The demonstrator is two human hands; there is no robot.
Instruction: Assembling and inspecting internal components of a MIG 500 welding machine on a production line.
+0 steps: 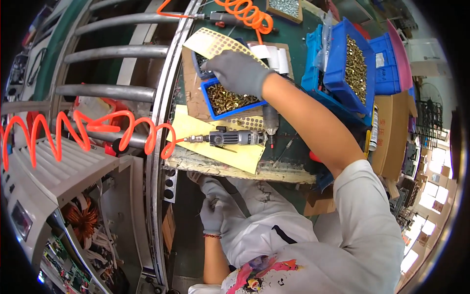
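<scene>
My right hand (240, 72), in a grey glove, reaches across the bench to a dark small-parts tray (199, 60). Its fingers are drawn together at the tray, and anything between the tips is hidden. Just below that hand stands a blue bin (211, 109) full of brass-coloured screws (227, 99). My left hand (212, 215), also gloved, is low beside my thigh with its fingers curled; I cannot make out what they hold. An air-powered tool (237, 137) lies on yellow sheets (249, 159) near the bench's front edge, joined to an orange coiled hose (129, 132).
A dotted yellow sheet (215, 43) and white rolls (278, 60) lie behind the bins. At right, a larger blue bin (338, 61) holds more screws. Another air tool (225, 18) lies at the back. Metal rollers (105, 91) and an opened electrical cabinet (68, 171) stand left.
</scene>
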